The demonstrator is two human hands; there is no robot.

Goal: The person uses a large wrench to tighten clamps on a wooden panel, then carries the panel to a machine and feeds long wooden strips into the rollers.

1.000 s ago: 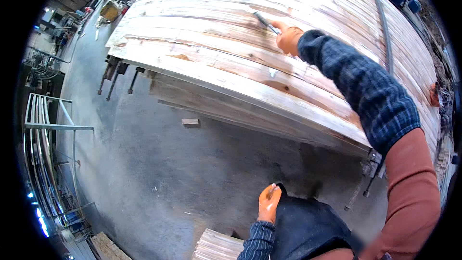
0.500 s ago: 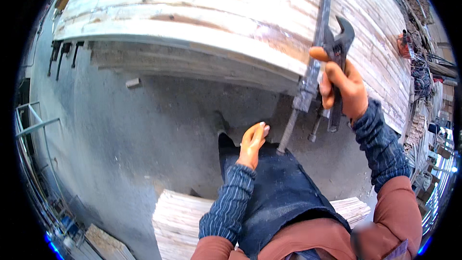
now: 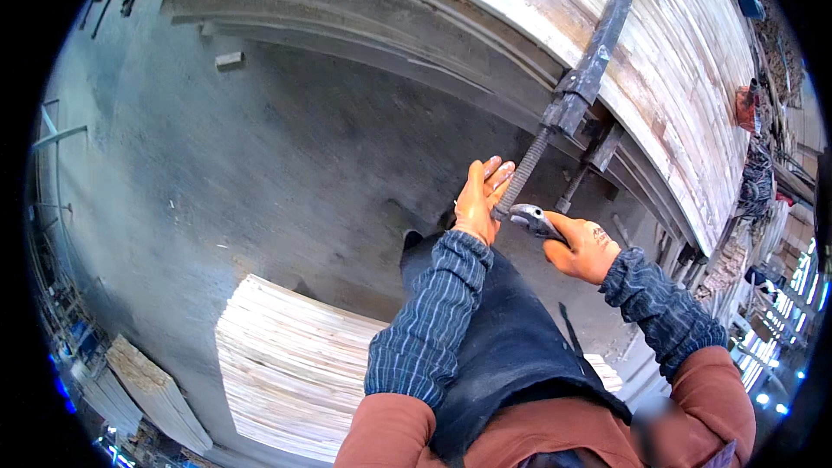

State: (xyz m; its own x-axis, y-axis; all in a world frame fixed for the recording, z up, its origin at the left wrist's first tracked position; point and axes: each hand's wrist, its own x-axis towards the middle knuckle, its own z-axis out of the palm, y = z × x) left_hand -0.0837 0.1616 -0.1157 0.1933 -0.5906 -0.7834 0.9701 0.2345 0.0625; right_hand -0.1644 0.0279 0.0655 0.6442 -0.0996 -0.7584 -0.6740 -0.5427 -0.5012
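A dark bar clamp [image 3: 614, 30] lies across the pale wooden panel, and its threaded screw [image 3: 525, 169] sticks out past the panel's edge toward me. My left hand [image 3: 479, 204], in an orange glove, is beside the screw's near end. Its fingers are stretched out and touch the thread or lie right against it. In my gloved right hand [image 3: 586, 247] is an adjustable wrench [image 3: 539, 221], held with its jaw at the screw's end. Whether the jaw grips the screw head, I cannot tell. The wrench's handle is mostly hidden in my fist.
The wide panel of glued strips [image 3: 693, 78] rests above further stacked boards [image 3: 347, 22]. Another clamp screw [image 3: 572, 186] projects just right of the first. A stack of pale boards [image 3: 286, 364] stands close at my left. On the concrete floor lies a small block [image 3: 230, 61].
My right hand has brought the wrench down from above the clamp bar to the screw's end. My left hand has moved up and right to the screw. The view has shifted.
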